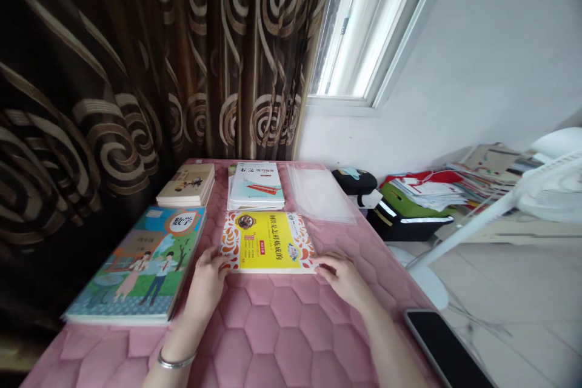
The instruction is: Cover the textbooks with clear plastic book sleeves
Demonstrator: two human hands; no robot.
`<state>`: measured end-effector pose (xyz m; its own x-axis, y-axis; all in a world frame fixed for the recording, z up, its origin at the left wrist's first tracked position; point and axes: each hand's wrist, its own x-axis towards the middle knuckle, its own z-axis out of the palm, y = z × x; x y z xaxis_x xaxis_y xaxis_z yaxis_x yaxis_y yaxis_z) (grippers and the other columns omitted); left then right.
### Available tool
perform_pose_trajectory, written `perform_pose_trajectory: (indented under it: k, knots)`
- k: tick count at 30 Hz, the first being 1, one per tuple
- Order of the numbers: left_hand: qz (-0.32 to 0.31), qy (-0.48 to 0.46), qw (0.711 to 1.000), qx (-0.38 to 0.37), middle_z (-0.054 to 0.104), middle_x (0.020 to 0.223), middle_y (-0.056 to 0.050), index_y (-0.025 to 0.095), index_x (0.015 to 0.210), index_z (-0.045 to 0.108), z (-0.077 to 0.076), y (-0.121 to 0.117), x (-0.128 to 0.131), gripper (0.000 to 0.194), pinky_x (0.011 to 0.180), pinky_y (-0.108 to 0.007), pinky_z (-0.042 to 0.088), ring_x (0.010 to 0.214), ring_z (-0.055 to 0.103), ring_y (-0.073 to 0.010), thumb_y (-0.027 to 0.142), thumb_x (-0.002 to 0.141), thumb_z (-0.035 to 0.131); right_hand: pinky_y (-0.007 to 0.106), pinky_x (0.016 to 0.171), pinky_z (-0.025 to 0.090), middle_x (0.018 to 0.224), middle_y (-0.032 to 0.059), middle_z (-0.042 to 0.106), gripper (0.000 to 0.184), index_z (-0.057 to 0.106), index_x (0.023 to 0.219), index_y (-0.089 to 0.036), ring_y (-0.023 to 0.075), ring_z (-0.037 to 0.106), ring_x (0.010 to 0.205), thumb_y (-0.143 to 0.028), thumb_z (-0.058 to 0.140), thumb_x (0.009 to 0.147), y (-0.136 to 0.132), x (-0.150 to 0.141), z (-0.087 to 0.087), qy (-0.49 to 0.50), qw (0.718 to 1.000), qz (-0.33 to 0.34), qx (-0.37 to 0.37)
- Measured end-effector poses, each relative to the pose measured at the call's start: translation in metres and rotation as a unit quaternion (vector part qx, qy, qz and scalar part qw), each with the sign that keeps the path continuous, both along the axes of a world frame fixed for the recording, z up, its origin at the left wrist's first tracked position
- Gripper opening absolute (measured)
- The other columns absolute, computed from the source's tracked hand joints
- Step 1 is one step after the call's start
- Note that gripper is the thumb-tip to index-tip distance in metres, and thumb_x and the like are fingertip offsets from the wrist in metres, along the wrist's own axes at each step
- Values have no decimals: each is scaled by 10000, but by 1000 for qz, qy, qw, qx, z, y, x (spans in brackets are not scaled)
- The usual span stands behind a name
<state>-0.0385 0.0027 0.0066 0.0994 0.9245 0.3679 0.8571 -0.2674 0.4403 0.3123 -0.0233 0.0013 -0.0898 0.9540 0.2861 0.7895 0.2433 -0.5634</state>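
A yellow book (268,242) with a red-and-white patterned border lies flat, turned sideways, on the pink quilted cover (268,321). My left hand (213,267) grips its left edge near the lower corner, fingers closed against it. At the opposite lower corner my right hand (339,273) pinches the right edge between thumb and fingers. Just behind the yellow book is a stack of white-covered books (257,185). To the left lies a large textbook (140,264) with a blue and green cover, and beyond it a stack of small tan books (188,183).
Clear plastic sleeves (321,193) lie at the back right. A dark phone (448,348) rests at the right edge. Beyond that edge stand a white fan (473,236), a black and green bag (404,215) and piled papers (491,176). A patterned curtain (227,60) hangs behind.
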Motion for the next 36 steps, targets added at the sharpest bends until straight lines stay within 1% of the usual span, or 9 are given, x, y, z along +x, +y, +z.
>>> perform_pose_trajectory:
  k: [5,8,11,15,19,24,28,32,36]
  knots:
    - [37,77,996,14,551,1294,-125,251,1033,734,8,-13,28,295,931,-503,462,1153,521,-321,133,826,559,451,917,406,1177,44,620,143,712,902,-301,266,549,1093,-397,647,819,-1,-26,10,-85,994,-56,42]
    - [0,98,995,24,572,1295,-101,282,996,737,10,-19,58,217,961,-540,414,1176,505,-325,208,859,586,461,899,396,1252,61,583,174,692,926,-285,300,492,1154,-412,681,808,0,-63,16,-132,988,-51,58]
    - [-57,112,991,53,600,1284,-96,259,1032,715,5,-21,82,237,1016,-548,361,1197,505,-303,174,886,549,474,946,361,1268,57,584,77,678,905,-273,297,464,1184,-312,645,848,0,-101,16,-155,984,-23,79]
    - [-56,109,991,58,619,1267,-91,283,1070,705,2,-20,86,279,1010,-566,350,1172,518,-300,148,884,546,477,967,340,1260,42,593,119,684,891,-281,282,467,1180,-218,583,884,-1,-123,12,-154,984,-15,86]
    - [-48,110,992,43,596,1293,-78,326,1006,735,8,-18,70,243,1020,-589,322,1182,501,-313,184,851,615,483,925,367,1270,47,572,103,708,941,-331,298,476,1170,-329,631,873,-2,-108,13,-139,987,-35,76]
    - [33,66,997,26,575,1259,-118,269,1007,736,9,-8,28,246,960,-525,436,1146,524,-325,313,765,721,498,905,405,1217,90,589,247,707,1039,-321,310,542,1110,-384,700,800,-3,-50,14,-113,986,-113,37]
    - [-8,-14,1000,0,653,1058,-89,226,1002,736,4,4,0,273,917,-413,517,973,636,-256,287,737,710,465,932,407,1066,39,684,245,694,1073,-328,263,608,1048,-356,624,841,-2,-12,8,-71,995,-76,-11]
    - [-35,-37,998,-21,703,977,-61,236,930,743,5,8,-6,204,873,-387,544,910,672,-242,205,757,638,446,955,392,1041,23,720,251,700,1067,-304,241,632,1026,-261,565,860,-2,-6,9,-66,996,-41,-30]
    - [-36,-39,998,-23,709,958,-58,217,892,744,7,6,-4,187,862,-386,550,899,681,-255,170,763,616,423,879,424,999,37,681,169,729,978,-297,254,623,1019,-316,613,856,1,-16,29,-113,992,-47,-17]
